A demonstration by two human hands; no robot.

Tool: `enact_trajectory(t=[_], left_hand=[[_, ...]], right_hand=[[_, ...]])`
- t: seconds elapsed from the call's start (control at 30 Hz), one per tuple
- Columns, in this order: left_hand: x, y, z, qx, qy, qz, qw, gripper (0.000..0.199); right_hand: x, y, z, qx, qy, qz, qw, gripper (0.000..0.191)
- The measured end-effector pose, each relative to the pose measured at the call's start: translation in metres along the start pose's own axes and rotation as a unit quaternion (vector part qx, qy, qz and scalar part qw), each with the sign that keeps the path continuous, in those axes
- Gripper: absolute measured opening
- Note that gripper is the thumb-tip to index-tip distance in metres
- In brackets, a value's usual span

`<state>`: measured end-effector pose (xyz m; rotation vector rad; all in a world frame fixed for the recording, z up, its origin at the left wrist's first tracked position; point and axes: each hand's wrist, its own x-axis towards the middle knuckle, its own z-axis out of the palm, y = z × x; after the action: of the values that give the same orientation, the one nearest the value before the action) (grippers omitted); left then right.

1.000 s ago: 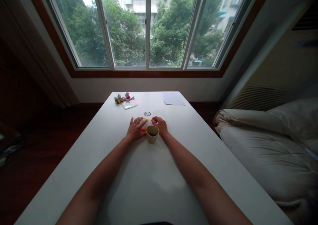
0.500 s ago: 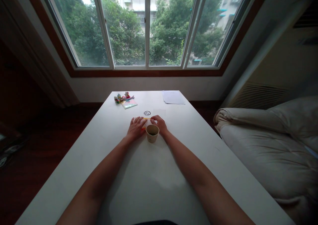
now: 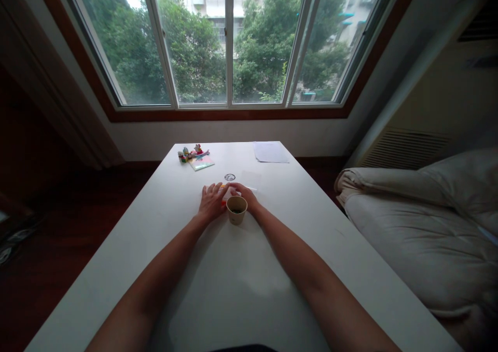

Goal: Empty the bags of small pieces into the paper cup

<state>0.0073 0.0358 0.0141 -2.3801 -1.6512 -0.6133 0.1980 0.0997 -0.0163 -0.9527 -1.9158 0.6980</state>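
The left hand [image 3: 212, 200] lies spread, partly covering a red-and-yellow sheet [image 3: 223, 203] between the hands; the right hand [image 3: 244, 195] is half curled, its hold hidden. Apparently smoothing or folding, this calls for clearance from the cup [image 3: 236, 217] between the wrists.

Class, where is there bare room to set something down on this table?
Bare table: between the forearms, nearer than the beige cup; outside each forearm; and at the far end, between the figurines and white paper. Crowded: around the left hand, right hand and cup, with a partly hidden red-and-yellow item.
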Motion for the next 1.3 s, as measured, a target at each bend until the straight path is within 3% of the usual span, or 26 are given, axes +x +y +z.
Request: enact_trajectory(t=[0.23, 0.33, 0.5, 0.63, 0.73, 0.9, 1.1, 1.3], left_hand=[[0.001, -0.001, 0.002, 0.013, -0.028, 0.006, 1.000, 0.060], [0.002, -0.001, 0.003, 0.015, -0.030, -0.004, 0.999, 0.061], [0.004, -0.011, 0.002, 0.021, -0.041, -0.033, 0.998, 0.064], [0.004, -0.039, -0.005, 0.033, -0.063, -0.084, 0.994, 0.063], [0.002, -0.064, -0.011, 0.048, -0.072, -0.127, 0.988, 0.063], [0.000, -0.086, -0.009, 0.046, -0.048, -0.139, 0.988, 0.061], [0.000, -0.080, -0.002, 0.028, -0.007, -0.163, 0.986, 0.058], [-0.002, -0.072, -0.004, 0.036, 0.030, -0.178, 0.983, 0.052]], right_hand=[[0.001, -0.001, 0.001, -0.013, 0.067, -0.006, 0.998, 0.034], [0.003, 0.002, -0.009, -0.058, 0.145, -0.009, 0.988, 0.031], [0.004, 0.018, -0.040, -0.168, 0.337, 0.034, 0.926, 0.028], [0.005, 0.032, -0.061, -0.184, 0.417, 0.079, 0.887, 0.034], [0.006, 0.034, -0.065, -0.182, 0.394, 0.067, 0.898, 0.040], [0.006, 0.021, -0.057, -0.208, 0.269, 0.032, 0.940, 0.036], [0.002, 0.005, -0.049, -0.225, 0.222, 0.020, 0.949, 0.027], [0.000, -0.006, -0.035, -0.213, 0.116, -0.031, 0.970, 0.017]])
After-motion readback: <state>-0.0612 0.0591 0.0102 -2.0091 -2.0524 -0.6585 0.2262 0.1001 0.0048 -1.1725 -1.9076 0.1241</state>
